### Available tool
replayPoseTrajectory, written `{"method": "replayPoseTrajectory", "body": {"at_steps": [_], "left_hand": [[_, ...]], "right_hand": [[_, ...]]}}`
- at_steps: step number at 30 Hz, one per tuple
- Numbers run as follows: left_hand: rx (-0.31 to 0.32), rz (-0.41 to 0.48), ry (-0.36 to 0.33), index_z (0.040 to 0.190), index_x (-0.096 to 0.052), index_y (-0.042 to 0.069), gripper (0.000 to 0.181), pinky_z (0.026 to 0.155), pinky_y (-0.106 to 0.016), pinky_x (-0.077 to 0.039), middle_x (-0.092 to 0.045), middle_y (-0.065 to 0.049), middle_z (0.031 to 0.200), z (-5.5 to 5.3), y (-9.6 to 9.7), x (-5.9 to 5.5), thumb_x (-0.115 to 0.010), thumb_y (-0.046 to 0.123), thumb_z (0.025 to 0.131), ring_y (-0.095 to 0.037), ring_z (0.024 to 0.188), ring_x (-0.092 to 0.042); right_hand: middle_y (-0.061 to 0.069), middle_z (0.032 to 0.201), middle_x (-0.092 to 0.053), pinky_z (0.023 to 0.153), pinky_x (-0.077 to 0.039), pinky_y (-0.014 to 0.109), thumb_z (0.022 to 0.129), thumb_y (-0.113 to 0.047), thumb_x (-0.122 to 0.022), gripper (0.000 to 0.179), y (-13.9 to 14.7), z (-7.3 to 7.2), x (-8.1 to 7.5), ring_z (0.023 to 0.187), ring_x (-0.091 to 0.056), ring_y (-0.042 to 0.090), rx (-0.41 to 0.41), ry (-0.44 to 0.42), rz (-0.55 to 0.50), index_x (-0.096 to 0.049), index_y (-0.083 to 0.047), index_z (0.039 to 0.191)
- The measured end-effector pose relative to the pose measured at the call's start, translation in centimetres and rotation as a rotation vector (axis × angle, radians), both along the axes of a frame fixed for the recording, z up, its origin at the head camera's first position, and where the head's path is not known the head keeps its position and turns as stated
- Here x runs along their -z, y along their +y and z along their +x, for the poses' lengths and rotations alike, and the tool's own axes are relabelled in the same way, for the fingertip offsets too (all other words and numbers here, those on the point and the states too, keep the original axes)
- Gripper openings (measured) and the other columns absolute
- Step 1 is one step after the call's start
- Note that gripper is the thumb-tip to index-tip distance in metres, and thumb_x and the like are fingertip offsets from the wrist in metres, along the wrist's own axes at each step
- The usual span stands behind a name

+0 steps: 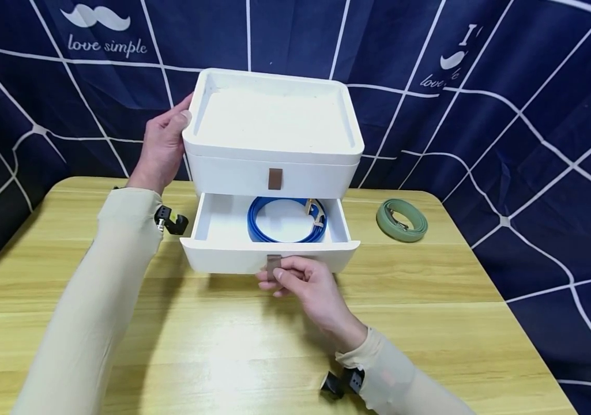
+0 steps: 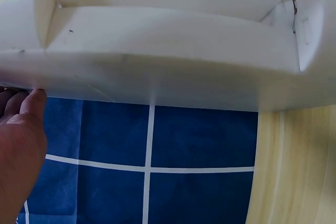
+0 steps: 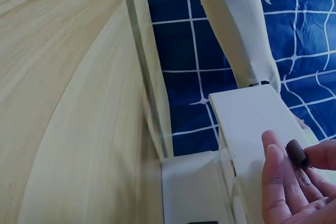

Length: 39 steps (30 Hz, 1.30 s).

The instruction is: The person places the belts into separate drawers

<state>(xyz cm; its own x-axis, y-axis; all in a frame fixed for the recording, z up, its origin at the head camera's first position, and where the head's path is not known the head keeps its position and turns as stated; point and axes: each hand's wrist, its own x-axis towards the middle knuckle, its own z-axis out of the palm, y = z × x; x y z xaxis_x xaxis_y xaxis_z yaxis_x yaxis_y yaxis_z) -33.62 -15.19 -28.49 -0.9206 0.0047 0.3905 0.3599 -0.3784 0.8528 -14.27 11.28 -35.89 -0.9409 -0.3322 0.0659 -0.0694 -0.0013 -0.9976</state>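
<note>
A white two-drawer storage box point(image 1: 274, 147) stands on the table with its lower drawer point(image 1: 222, 256) pulled out. Inside that drawer lies a coiled blue belt point(image 1: 256, 225) with a gold-coloured buckle. My right hand point(image 1: 316, 291) pinches the brown pull tab point(image 1: 274, 266) on the drawer's front between thumb and fingers; the right wrist view shows the tab point(image 3: 297, 153) there too. My left hand point(image 1: 162, 144) presses against the box's left side, near its upper rim. In the left wrist view, my left hand point(image 2: 21, 150) touches the white side wall point(image 2: 173, 72); some fingertips are hidden.
A coiled green belt point(image 1: 402, 221) lies on the wooden table point(image 1: 430, 300), right of the box. The upper drawer, with its own brown tab point(image 1: 275, 178), is closed. Dark blue cloth point(image 1: 295, 34) with white lines hangs behind and beside the table.
</note>
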Motion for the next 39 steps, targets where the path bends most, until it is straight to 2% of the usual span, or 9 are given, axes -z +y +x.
{"method": "replayPoseTrajectory", "body": {"at_steps": [3,7,10,16,21,28,31,37,39], "left_hand": [[-0.003,0.002,-0.002,0.139,-0.053,0.002,0.042,0.105,-0.026,-0.038,-0.049,-0.004,0.146,0.0,0.0,0.0,-0.048,0.005,0.098,-0.016,0.133,-0.043],[-0.007,-0.001,-0.004,0.14,-0.053,0.002,0.041,0.105,-0.025,-0.037,-0.049,-0.004,0.146,0.1,0.0,0.0,-0.048,0.005,0.099,-0.015,0.133,-0.043],[-0.007,-0.01,-0.006,0.14,-0.053,0.002,0.041,0.105,-0.025,-0.037,-0.049,-0.004,0.146,0.1,0.1,0.0,-0.048,0.006,0.099,-0.015,0.134,-0.043],[-0.001,-0.016,-0.013,0.141,-0.052,0.003,0.041,0.106,-0.025,-0.037,-0.048,-0.003,0.147,0.0,0.1,0.0,-0.049,0.006,0.099,-0.014,0.134,-0.042],[0.003,0.005,-0.005,0.14,-0.052,0.0,0.042,0.106,-0.025,-0.036,-0.047,-0.004,0.147,0.0,0.1,0.0,-0.049,0.005,0.099,-0.015,0.134,-0.042],[0.013,0.033,0.007,0.14,-0.05,-0.003,0.042,0.106,-0.025,-0.037,-0.047,-0.006,0.147,-0.2,0.0,0.1,-0.049,0.003,0.098,-0.017,0.134,-0.042],[0.018,0.053,0.008,0.14,-0.05,-0.003,0.043,0.105,-0.026,-0.037,-0.047,-0.008,0.147,-0.2,0.0,0.1,-0.049,0.002,0.097,-0.018,0.134,-0.043],[0.007,0.041,-0.006,0.139,-0.051,-0.002,0.042,0.105,-0.026,-0.038,-0.048,-0.007,0.146,-0.1,0.0,0.1,-0.049,0.003,0.097,-0.018,0.133,-0.044],[0.008,0.037,-0.008,0.139,-0.051,-0.002,0.042,0.105,-0.026,-0.038,-0.048,-0.006,0.147,-0.1,0.0,0.1,-0.049,0.003,0.098,-0.017,0.133,-0.044]], "right_hand": [[0.018,0.106,-0.071,0.078,-0.056,0.045,0.098,0.0,-0.053,0.019,-0.1,-0.1,0.0,0.094,-0.07,0.029,0.014,-0.004,-0.001,-0.064,0.01,0.11],[0.017,0.106,-0.071,0.078,-0.055,0.048,0.099,-0.002,-0.053,0.019,-0.2,-0.2,0.0,0.094,-0.07,0.029,0.033,-0.012,-0.001,-0.063,0.009,0.111],[0.017,0.107,-0.071,0.077,-0.056,0.043,0.099,-0.002,-0.053,0.02,-0.2,-0.4,0.0,0.095,-0.07,0.029,0.036,-0.02,-0.001,-0.063,0.009,0.112],[0.018,0.108,-0.07,0.078,-0.056,0.044,0.099,-0.003,-0.053,0.021,-0.2,-0.7,0.0,0.095,-0.07,0.028,0.042,-0.021,-0.005,-0.063,0.009,0.112],[0.019,0.11,-0.069,0.077,-0.056,0.039,0.099,-0.003,-0.053,0.022,-0.2,-0.9,0.0,0.096,-0.069,0.028,0.025,-0.023,-0.02,-0.061,0.01,0.114],[0.019,0.111,-0.069,0.082,-0.052,0.055,0.098,-0.002,-0.054,0.022,-0.1,-1.3,0.0,0.096,-0.069,0.029,0.025,-0.011,-0.019,-0.062,0.011,0.114],[0.019,0.111,-0.069,0.083,-0.051,0.056,0.098,-0.002,-0.053,0.022,0.0,-1.5,0.0,0.096,-0.069,0.028,0.025,-0.01,-0.017,-0.062,0.01,0.114],[0.019,0.113,-0.069,0.08,-0.055,0.043,0.099,-0.004,-0.054,0.024,0.0,-1.9,0.0,0.097,-0.069,0.028,0.011,-0.015,-0.012,-0.062,0.01,0.116],[0.019,0.113,-0.069,0.08,-0.055,0.043,0.099,-0.006,-0.055,0.025,0.0,-1.9,0.0,0.098,-0.069,0.029,0.007,-0.016,-0.014,-0.062,0.01,0.116]]}}
